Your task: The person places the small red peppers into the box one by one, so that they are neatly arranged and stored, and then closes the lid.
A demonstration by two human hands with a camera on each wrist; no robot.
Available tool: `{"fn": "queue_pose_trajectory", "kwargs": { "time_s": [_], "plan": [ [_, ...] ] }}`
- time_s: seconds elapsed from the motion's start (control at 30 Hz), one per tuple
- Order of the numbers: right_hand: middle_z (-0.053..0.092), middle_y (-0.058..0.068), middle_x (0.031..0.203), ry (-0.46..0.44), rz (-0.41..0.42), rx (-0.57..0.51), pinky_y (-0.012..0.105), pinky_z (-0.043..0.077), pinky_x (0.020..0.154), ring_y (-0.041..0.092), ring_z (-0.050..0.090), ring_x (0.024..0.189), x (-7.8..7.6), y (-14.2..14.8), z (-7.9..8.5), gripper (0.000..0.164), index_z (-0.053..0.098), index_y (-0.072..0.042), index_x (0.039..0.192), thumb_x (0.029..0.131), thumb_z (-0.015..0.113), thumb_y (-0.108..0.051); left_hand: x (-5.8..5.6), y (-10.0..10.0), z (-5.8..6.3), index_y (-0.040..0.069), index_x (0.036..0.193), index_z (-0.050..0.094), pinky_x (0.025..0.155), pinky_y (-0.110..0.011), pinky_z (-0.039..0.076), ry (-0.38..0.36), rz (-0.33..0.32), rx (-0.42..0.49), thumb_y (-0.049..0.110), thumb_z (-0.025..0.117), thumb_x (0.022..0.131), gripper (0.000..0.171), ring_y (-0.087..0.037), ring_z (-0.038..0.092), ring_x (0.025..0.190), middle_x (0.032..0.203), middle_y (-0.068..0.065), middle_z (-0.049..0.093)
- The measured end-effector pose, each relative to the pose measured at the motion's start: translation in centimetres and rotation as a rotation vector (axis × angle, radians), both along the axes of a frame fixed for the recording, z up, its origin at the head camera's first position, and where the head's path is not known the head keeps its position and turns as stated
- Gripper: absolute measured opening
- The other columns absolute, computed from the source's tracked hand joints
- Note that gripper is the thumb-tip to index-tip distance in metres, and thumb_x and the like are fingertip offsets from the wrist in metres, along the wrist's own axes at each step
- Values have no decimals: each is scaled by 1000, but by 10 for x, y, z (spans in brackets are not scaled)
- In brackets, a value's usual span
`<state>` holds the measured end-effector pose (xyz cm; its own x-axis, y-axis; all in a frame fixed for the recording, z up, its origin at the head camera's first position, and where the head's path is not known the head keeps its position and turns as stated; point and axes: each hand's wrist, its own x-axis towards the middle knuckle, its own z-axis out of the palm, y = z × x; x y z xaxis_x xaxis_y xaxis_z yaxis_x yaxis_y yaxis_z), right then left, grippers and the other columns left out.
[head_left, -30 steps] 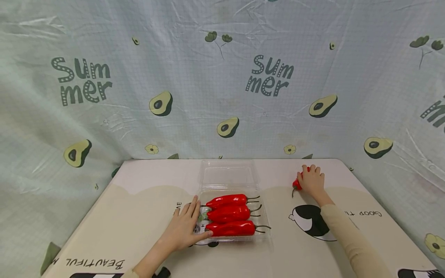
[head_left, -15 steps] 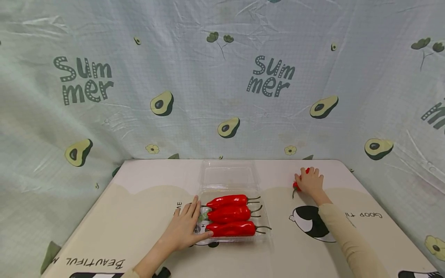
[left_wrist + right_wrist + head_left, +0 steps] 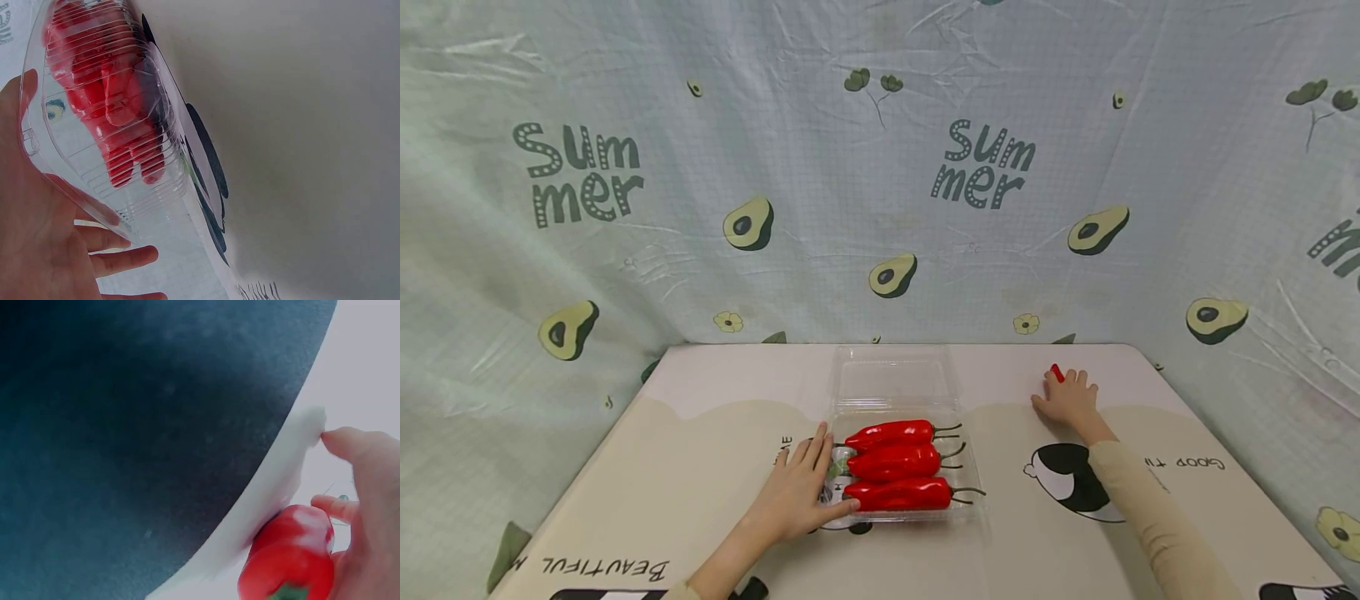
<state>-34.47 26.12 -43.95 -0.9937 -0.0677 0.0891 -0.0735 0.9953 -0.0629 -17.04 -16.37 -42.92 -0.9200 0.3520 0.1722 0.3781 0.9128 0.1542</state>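
A clear plastic clamshell box (image 3: pixel 967 458) lies with its lid (image 3: pixel 891 375) folded back, holding three red peppers (image 3: pixel 898 493) side by side, their green stems to the right. My left hand (image 3: pixel 793 492) rests along the box's left wall with spread, mostly straight fingers (image 3: pixel 125 261); its thumb reaches the front corner. At the table's far right, my right hand (image 3: pixel 1070 400) lies over another red pepper (image 3: pixel 290 553), and only its red tip shows in the head view. In the right wrist view the thumb stands apart from this pepper, while fingers lie beside it.
The light table (image 3: pixel 715 475) has printed lettering and black-and-white cartoon patterns. A patterned plastic curtain (image 3: pixel 820 167) hangs behind and at both sides. A small dark object (image 3: pixel 752 588) sits by my left forearm at the front edge.
My right hand has shifted slightly toward me and its thumb has spread outward to the left. The pepper's stem end, seen earlier, is now hidden in the head view. My left hand keeps still.
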Motion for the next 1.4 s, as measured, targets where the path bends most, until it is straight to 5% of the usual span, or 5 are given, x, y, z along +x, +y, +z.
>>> {"fn": "queue_pose_trajectory", "kwargs": {
  "time_s": [0.23,0.5,1.1,1.4],
  "plan": [
    [41,37,109,-12,-14,-10,62,32,83,52,33,106,-3,4,-4,54,33,1,129,87,46,-30,0,1,-1,-1,137,31,96,-62,28,-3,5,-1,72,43,73,98,-34,35,125,146,-16,26],
    [42,36,107,-50,-57,0,61,32,85,48,35,103,-3,5,-6,57,34,19,117,88,43,-29,0,1,-1,-1,137,31,96,-62,28,3,4,1,71,44,73,97,-34,36,125,146,-16,26],
    [45,36,105,-97,-87,-4,59,31,83,48,35,99,-2,17,-5,50,32,-3,133,93,35,-33,0,1,-1,-1,137,31,96,-62,28,4,3,4,71,44,74,97,-34,36,125,145,-16,26],
    [43,36,107,-101,-64,10,59,31,84,48,34,100,10,9,8,50,31,-1,135,91,39,-22,1,2,1,-2,136,31,95,-63,28,-7,5,10,71,44,74,96,-34,35,125,145,-16,26]
  ]
}}
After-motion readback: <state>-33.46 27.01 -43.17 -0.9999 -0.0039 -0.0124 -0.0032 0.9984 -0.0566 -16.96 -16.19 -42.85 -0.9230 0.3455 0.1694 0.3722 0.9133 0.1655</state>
